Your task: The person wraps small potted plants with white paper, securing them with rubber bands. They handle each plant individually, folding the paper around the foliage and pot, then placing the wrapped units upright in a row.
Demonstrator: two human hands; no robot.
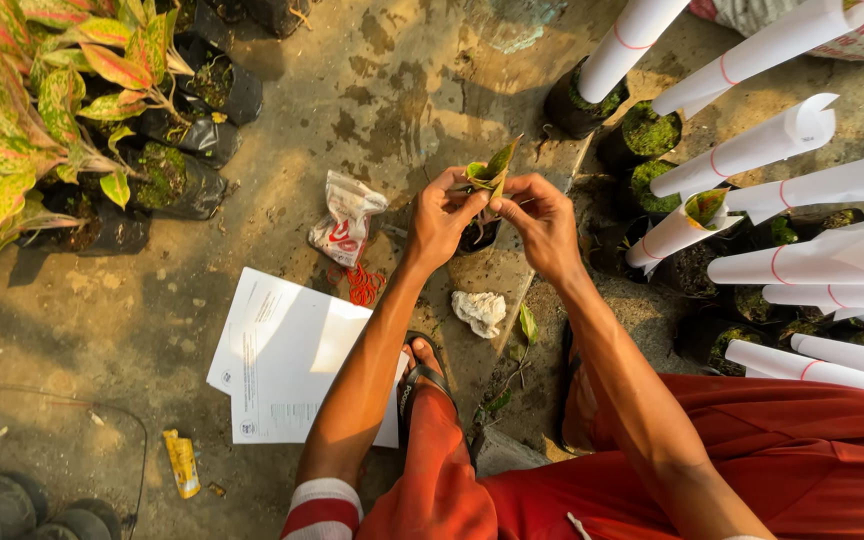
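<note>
Seen from above, the person squatted on a stained concrete floor (422, 90) and worked on a small potted plant (489, 172) held near the middle of it. The left hand (444, 215) pinched the leaves from one side, its grip narrow and closed on the foliage, and the right hand (542, 222) did the same from the other side, fingertips drawn in on the same leaves. Below them sat the plant's little black pot (476, 236), resting on the floor, mostly hidden by the hands. The leaves looked light, thin and easily torn or creased, so they probably wanted gathering gently near their bases rather than at the tips; the soft pot would likely sag if lifted by its rim (a hold low around its sides seemed safer). Just left of the hands lay a crumpled plastic bag (345, 218) with loose red rubber bands (362, 285) beside it, and sheets of white paper (287, 355) lay nearer the person's left foot. A wad of white paper (479, 311) lay between the forearms. Along the right edge of the floor stood plants already wrapped in paper cones (752, 150), each bound with a red band, and toward the upper left corner stood unwrapped pink-and-green foliage plants (42, 110) in black bags.
</note>
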